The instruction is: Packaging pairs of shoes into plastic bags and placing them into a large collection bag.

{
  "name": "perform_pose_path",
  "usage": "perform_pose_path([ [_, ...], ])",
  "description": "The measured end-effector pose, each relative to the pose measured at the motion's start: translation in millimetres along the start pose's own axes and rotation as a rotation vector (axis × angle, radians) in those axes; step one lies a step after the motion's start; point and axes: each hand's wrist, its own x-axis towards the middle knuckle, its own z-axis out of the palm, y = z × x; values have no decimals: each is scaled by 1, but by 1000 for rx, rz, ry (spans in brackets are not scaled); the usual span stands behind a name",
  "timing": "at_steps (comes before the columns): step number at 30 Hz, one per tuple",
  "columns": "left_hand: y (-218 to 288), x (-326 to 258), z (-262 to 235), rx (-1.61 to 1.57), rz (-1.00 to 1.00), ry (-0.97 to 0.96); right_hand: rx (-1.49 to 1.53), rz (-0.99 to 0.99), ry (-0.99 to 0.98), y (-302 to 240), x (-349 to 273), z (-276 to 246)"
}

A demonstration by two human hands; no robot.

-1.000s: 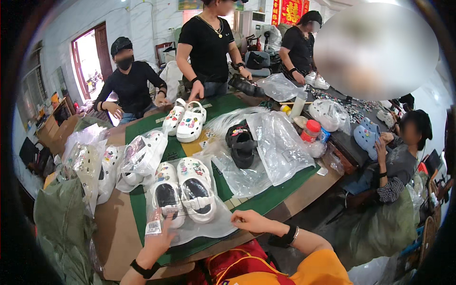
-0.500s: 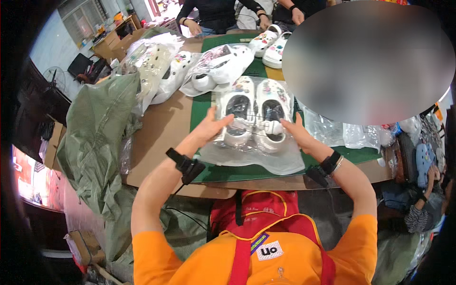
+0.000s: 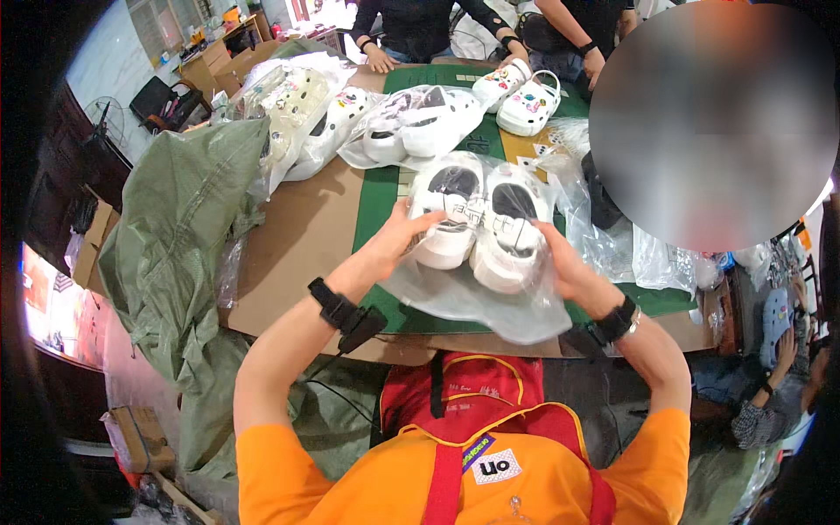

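Both hands [image 3: 398, 245] on bagged white clogs [image 3: 481, 219]

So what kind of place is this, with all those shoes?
Probably a shoe packing workshop. White clogs in a clear plastic bag sit between both hands, more bagged pairs cover the table, and cardboard boxes stand behind.

pair of white clogs [image 3: 484, 219] with dark insoles, side by side, toes toward the person, inside a clear plastic bag [image 3: 490, 293], held between both hands
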Motion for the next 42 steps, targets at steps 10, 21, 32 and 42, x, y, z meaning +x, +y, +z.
perform_pose_path([
  [10,-4,-34,-3,74,54,-24,119,73,-108,5,-34,15],
  [21,-7,-89,-9,508,511,-107,61,-153,-30,12,-70,40],
  [32,-49,-120,-108,139,268,227,-299,-457,-135,29,-74,92],
  [42,-33,-171,-83,-378,592,200,-516,-565,-318,37,-54,164],
])
